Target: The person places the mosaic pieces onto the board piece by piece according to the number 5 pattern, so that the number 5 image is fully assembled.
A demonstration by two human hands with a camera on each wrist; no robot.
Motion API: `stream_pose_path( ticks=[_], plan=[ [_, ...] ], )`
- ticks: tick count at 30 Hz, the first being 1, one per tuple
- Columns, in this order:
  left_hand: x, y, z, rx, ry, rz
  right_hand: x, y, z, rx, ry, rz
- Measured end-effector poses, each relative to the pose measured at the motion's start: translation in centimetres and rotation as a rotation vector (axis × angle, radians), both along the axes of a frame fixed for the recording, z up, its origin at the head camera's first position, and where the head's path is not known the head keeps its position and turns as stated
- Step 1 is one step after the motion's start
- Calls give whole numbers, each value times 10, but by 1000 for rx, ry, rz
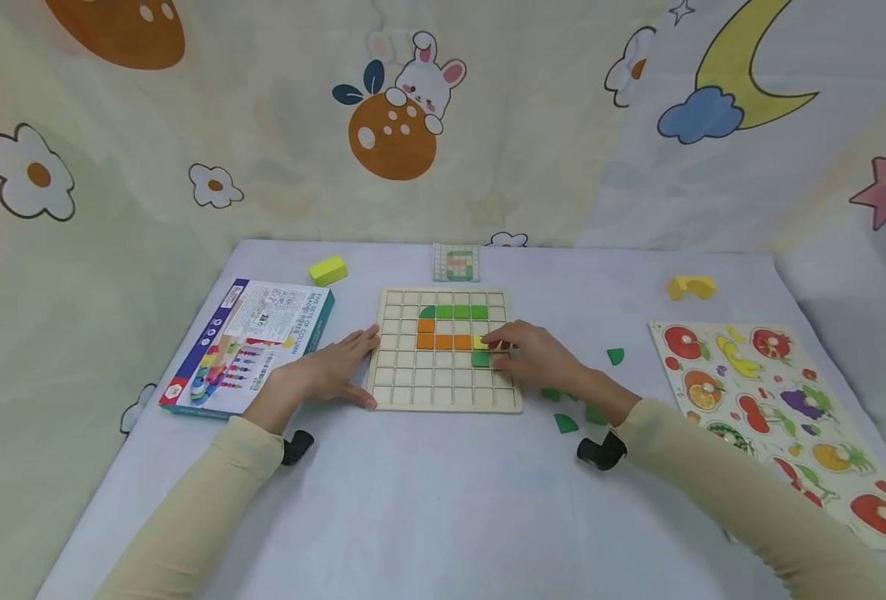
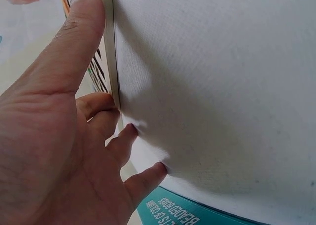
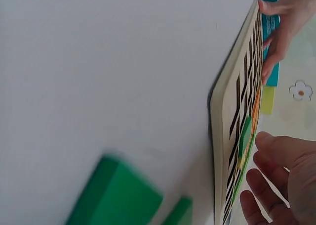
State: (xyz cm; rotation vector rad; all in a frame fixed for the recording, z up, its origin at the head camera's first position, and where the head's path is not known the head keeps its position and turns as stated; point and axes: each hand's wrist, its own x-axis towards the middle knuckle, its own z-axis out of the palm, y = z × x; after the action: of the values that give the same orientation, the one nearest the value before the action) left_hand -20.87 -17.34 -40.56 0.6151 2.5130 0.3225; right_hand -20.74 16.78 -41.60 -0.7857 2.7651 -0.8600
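Observation:
A wooden grid board point(image 1: 443, 400) lies mid-table. On it sit a green quarter-round tile point(image 1: 427, 312), a row of green square tiles point(image 1: 462, 312), several orange tiles point(image 1: 444, 342), a yellow tile point(image 1: 478, 342) and a lower green tile point(image 1: 480, 359). My left hand point(image 1: 330, 367) rests at the board's left edge, thumb and fingers spread against its side. The right hand point(image 1: 528, 354) reaches over the board's right side. Its index fingertip is right at the yellow tile and its thumb beside the lower green one; in the right wrist view thumb and fingers stand apart, slightly bent.
Loose green pieces point(image 1: 566, 423) lie right of the board, partly under the right forearm. A boxed game point(image 1: 270, 333) is at left, a fruit puzzle sheet point(image 1: 758, 400) at right. A pattern card point(image 1: 456, 263), lime block point(image 1: 327, 270) and yellow arch block point(image 1: 692, 287) stand behind.

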Motion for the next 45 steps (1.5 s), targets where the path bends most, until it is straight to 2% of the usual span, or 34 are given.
stream_pose_path(
  ticks=[3,6,11,18,23,30,37,45],
  plan=[
    [1,1,-3,10,-9,0,1,-10,-4,2,3,47],
    [1,1,-4,6,-8,1,2,-15,-8,19,8,58],
    [2,2,-1,-4,7,3,1,-10,-9,54,10,12],
    [0,1,0,-7,5,0,15,29,-1,65,-11,-49],
    [-2,-1,-1,-14,6,7,26,58,-6,120,-33,-57],
    [-3,-1,-5,0,16,-15,36,74,-11,119,-93,-66],
    [-2,-2,-4,5,15,-11,34,67,-11,97,-33,-38],
    [-2,-1,-4,-4,20,-13,23,26,0,45,21,26]
  ],
)
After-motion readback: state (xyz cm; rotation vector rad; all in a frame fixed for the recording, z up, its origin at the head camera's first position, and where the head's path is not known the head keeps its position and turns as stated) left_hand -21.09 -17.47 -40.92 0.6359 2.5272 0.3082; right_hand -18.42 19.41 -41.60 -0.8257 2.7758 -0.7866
